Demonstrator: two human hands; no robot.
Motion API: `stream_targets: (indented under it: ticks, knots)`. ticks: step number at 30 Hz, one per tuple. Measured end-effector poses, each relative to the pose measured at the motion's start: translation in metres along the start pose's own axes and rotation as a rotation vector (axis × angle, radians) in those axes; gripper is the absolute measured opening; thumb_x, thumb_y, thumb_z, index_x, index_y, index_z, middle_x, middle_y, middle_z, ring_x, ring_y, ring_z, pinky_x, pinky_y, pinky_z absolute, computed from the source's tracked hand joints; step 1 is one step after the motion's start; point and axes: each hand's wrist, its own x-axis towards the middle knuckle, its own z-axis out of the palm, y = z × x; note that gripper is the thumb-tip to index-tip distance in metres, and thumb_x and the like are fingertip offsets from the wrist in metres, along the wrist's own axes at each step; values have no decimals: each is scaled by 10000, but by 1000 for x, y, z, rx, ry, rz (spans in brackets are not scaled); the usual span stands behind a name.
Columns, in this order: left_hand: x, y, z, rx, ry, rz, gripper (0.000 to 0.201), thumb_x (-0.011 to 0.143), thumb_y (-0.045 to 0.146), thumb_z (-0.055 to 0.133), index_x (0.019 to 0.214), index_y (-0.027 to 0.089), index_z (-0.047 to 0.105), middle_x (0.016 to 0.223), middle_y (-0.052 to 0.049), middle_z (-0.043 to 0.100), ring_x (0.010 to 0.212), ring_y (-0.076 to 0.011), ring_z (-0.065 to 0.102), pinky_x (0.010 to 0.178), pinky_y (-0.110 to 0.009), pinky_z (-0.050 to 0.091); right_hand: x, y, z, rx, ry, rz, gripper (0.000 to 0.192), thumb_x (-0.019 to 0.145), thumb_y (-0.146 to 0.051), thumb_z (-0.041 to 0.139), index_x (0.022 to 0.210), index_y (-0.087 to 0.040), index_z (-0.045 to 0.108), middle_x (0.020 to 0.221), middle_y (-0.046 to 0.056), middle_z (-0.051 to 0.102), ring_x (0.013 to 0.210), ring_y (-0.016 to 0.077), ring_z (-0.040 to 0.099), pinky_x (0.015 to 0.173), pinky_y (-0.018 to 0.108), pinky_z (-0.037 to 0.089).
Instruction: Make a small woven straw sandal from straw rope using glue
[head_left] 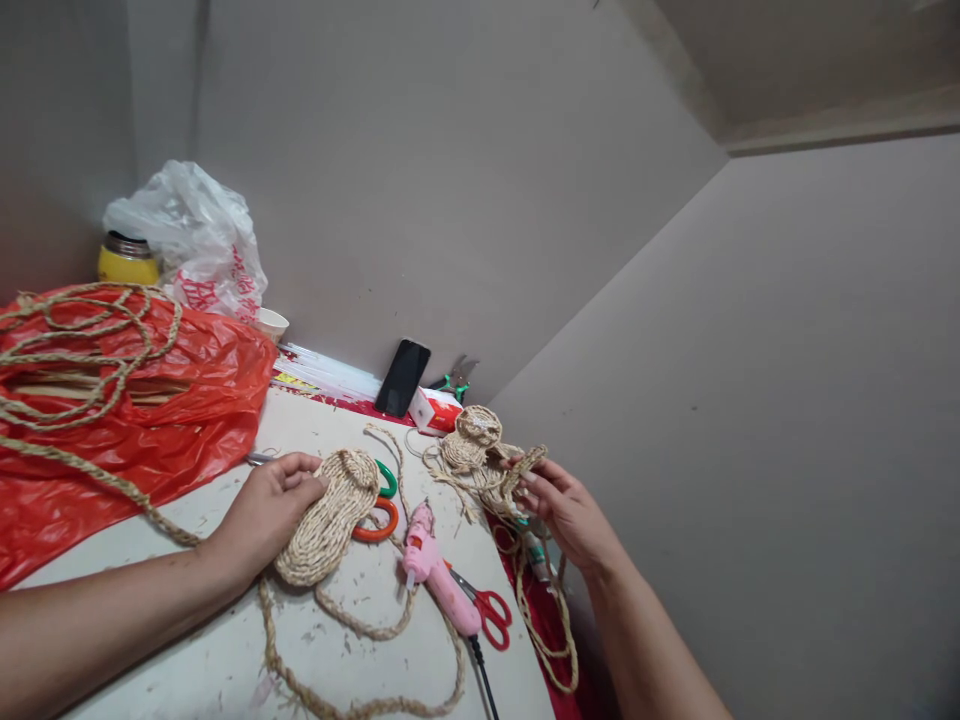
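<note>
On the white, scuffed tabletop (225,650) the left hand (262,510) rests with its fingers curled against the edge of a woven straw sole (330,520), an oval coil of braided rope lying flat near the middle of the tabletop; the fingertips touch the sole's left rim, thumb tucked near the top. A loose tail of braided rope (360,690) runs from the sole's lower end and loops toward the near edge. The right hand (566,510) is raised at the tabletop's right edge, its fingers pinching a braided strand (525,465) that leads to a second woven piece (472,440) lying just behind. Between the hands lie a pink glue gun (439,575) with its black cord trailing off the near edge, red-handled scissors (487,605) just beside it, and orange and green ring handles (382,505) partly tucked under the sole. Farther back a black phone (403,377) leans on the wall next to a red-and-white box (435,410). To the left a red plastic bag (150,420) carries coils of thick rope (75,350), with a white plastic bag (195,240) and a yellow jar (127,262) behind it.
</note>
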Motion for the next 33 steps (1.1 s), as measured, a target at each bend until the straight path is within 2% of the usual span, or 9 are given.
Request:
stream_targets:
  ticks: [4, 8, 10, 14, 16, 21, 26, 29, 33]
  knots:
    - [-1, 0, -1, 28, -5, 6, 350, 595, 372, 698, 849, 168, 571, 570, 24, 630, 506, -131, 576, 481, -205, 387, 13, 11, -1, -260, 84, -55, 377, 716, -443, 622, 997, -193, 644, 962, 70, 675, 746, 192, 603, 631, 294, 479]
    - [-2, 1, 0, 55, 1, 9, 339, 604, 358, 685, 852, 159, 567, 560, 23, 620, 492, -126, 563, 467, -201, 371, 28, 22, -7, -561, 267, -101, 345, 652, -433, 614, 873, -175, 669, 784, 66, 675, 744, 235, 592, 696, 350, 450]
    - [-1, 1, 0, 43, 4, 10, 359, 593, 362, 692, 857, 160, 557, 569, 24, 620, 499, -130, 568, 475, -206, 378, 33, 23, -8, -687, 359, -109, 368, 647, -435, 607, 879, -157, 673, 697, 70, 650, 698, 249, 581, 693, 376, 433]
    - [0, 1, 0, -3, 14, 7, 396, 568, 379, 712, 851, 164, 538, 572, 34, 607, 513, -139, 581, 492, -218, 392, 31, 10, 6, -826, 450, -198, 464, 747, -469, 525, 1034, -122, 635, 804, 128, 653, 731, 264, 583, 706, 388, 428]
    - [0, 2, 1, -17, 22, 6, 409, 553, 386, 726, 841, 167, 534, 579, 31, 610, 520, -145, 587, 497, -225, 397, 29, -1, 25, -846, 392, -277, 428, 812, -460, 466, 1049, -141, 626, 883, 134, 663, 774, 251, 592, 740, 368, 437]
    - [-3, 4, 2, -31, 22, 9, 400, 570, 403, 716, 844, 172, 538, 591, 23, 611, 522, -153, 593, 497, -235, 404, 31, -26, 90, -870, 30, -394, 241, 855, -348, 497, 963, -214, 666, 1004, 71, 685, 886, 213, 619, 799, 302, 450]
    - [-3, 5, 1, -35, 35, 27, 397, 564, 416, 704, 839, 180, 544, 543, 41, 577, 542, -171, 606, 502, -242, 418, 53, -31, 148, -907, -164, -298, 283, 847, -287, 592, 1104, -172, 620, 1076, 103, 662, 965, 250, 616, 843, 389, 466]
    - [0, 5, -1, -44, 43, 38, 411, 559, 427, 709, 840, 177, 542, 543, 37, 587, 529, -167, 600, 495, -240, 418, 65, -25, 166, -872, -232, -199, 249, 898, -316, 558, 1103, -179, 592, 1119, 76, 614, 938, 205, 612, 814, 403, 503]
    - [3, 7, -3, -67, 56, 81, 408, 567, 400, 710, 856, 170, 537, 573, 19, 627, 515, -158, 598, 496, -239, 427, 71, -20, 164, -698, -269, -109, 251, 904, -307, 554, 1110, -167, 581, 1115, 67, 604, 911, 197, 617, 768, 380, 528]
